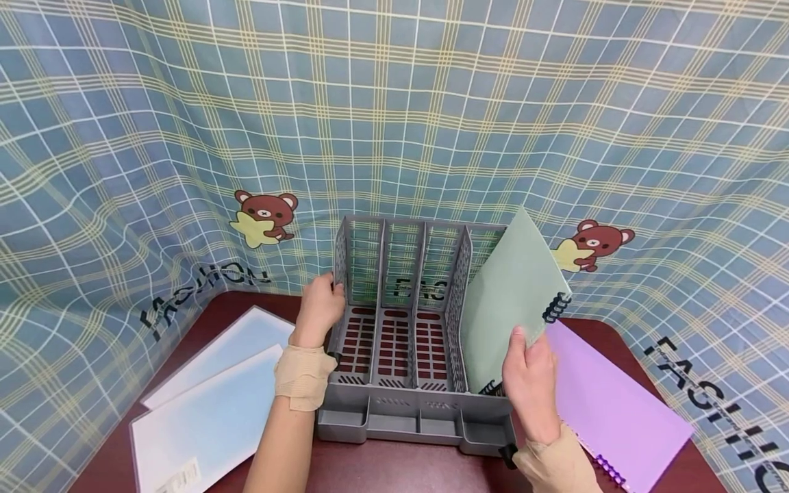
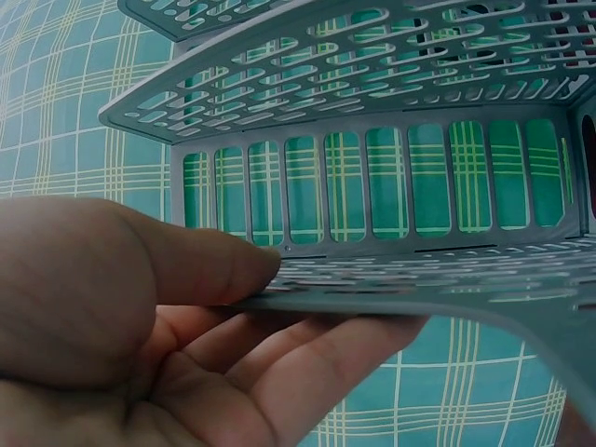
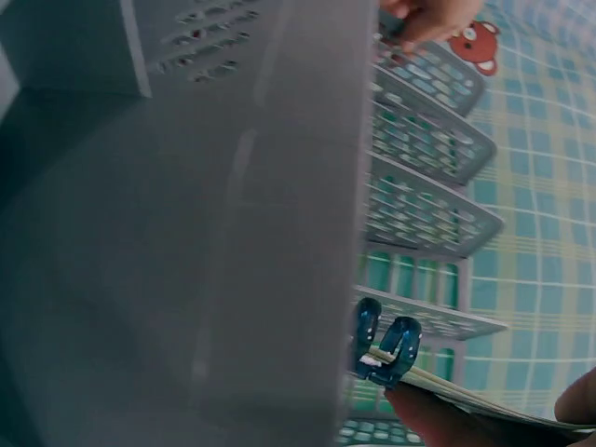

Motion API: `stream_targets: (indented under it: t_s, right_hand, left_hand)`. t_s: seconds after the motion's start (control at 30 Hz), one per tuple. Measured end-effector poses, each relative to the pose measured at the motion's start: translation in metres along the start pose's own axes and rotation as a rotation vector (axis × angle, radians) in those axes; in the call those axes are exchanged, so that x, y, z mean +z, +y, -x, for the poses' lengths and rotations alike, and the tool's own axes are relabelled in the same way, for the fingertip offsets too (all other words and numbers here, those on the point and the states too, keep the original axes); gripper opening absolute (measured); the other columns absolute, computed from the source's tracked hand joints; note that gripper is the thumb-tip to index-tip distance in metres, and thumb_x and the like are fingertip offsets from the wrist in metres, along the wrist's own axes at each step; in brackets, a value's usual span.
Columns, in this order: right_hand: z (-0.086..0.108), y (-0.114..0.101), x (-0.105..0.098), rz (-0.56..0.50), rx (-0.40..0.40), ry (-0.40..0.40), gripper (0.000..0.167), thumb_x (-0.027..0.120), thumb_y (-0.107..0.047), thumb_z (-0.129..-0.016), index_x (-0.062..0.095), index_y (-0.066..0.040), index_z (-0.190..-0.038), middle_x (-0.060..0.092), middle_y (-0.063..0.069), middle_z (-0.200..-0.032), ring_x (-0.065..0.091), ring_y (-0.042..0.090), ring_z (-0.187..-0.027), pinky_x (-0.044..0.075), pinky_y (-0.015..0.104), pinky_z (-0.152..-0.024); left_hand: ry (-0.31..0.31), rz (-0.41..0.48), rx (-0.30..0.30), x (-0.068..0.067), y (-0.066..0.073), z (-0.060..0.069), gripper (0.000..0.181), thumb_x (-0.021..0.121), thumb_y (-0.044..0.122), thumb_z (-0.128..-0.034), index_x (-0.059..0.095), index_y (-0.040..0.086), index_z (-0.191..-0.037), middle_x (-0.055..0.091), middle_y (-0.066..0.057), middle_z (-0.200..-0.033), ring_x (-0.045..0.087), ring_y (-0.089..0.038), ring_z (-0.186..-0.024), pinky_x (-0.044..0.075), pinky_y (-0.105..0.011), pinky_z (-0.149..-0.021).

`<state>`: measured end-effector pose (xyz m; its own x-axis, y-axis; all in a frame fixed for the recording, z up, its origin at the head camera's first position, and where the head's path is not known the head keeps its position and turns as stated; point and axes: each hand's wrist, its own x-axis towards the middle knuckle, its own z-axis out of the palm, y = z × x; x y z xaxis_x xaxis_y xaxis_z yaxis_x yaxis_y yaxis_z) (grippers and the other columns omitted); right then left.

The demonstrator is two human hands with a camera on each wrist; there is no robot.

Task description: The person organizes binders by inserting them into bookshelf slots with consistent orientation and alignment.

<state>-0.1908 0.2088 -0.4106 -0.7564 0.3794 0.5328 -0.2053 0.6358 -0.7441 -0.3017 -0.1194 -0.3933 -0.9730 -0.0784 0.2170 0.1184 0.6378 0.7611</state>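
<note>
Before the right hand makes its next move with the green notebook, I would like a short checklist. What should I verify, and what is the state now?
1. Left hand grips the left wall of the organizer: ok.
2. Right hand holds the green notebook: ok.
3. Notebook's lower part is inside the rightmost slot: ok.
4. Notebook stands upright: not ok, it leans to the right.
5. Notebook's bottom edge rests fully on the slot floor: cannot tell, it is hidden.
</note>
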Motion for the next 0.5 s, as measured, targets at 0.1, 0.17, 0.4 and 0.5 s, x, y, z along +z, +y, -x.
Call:
stream_targets:
  t_s: [0.1,0.17,0.4,0.5]
  right_hand:
    - [0.003,0.005,0.003,0.000,0.003,0.008,0.027,0.047,-0.021,-0.109,0.058,0.003,-0.111,0.065,0.035,-0.108,0.063,0.053,-0.112,0.046,0.065,-0.088]
    - [0.004,0.007,0.006,-0.008,0.010,0.006,0.027,0.046,-0.021,-0.109,0.059,0.003,-0.111,0.066,0.035,-0.109,0.062,0.053,-0.113,0.045,0.065,-0.088]
    - [0.007,0.015,0.014,0.023,0.036,-0.017,0.029,0.045,-0.023,-0.109,0.058,0.002,-0.115,0.066,0.034,-0.112,0.062,0.055,-0.112,0.045,0.066,-0.088]
    - [0.007,0.020,0.017,0.039,0.040,-0.025,0.029,0.045,-0.023,-0.109,0.057,0.002,-0.116,0.066,0.035,-0.111,0.062,0.056,-0.110,0.045,0.067,-0.088]
  left_hand:
    - [-0.004,-0.001,0.004,0.000,0.000,0.000,0.024,0.045,0.014,-0.1105,0.058,0.000,-0.095,0.041,-0.009,-0.067,0.037,-0.019,-0.048,0.037,-0.033,-0.048]
    - [-0.011,0.006,-0.004,0.000,0.000,-0.001,0.025,0.044,0.014,-0.1108,0.060,-0.001,-0.099,0.041,-0.009,-0.067,0.036,-0.018,-0.047,0.036,-0.033,-0.047]
    - [-0.018,0.021,-0.012,-0.001,-0.001,-0.001,0.025,0.044,0.014,-0.1110,0.062,-0.004,-0.111,0.041,-0.008,-0.065,0.033,-0.017,-0.045,0.035,-0.032,-0.046]
    - [-0.019,0.015,-0.005,0.000,-0.001,-0.001,0.024,0.044,0.014,-0.1109,0.061,-0.004,-0.112,0.041,-0.008,-0.066,0.034,-0.017,-0.045,0.035,-0.032,-0.046]
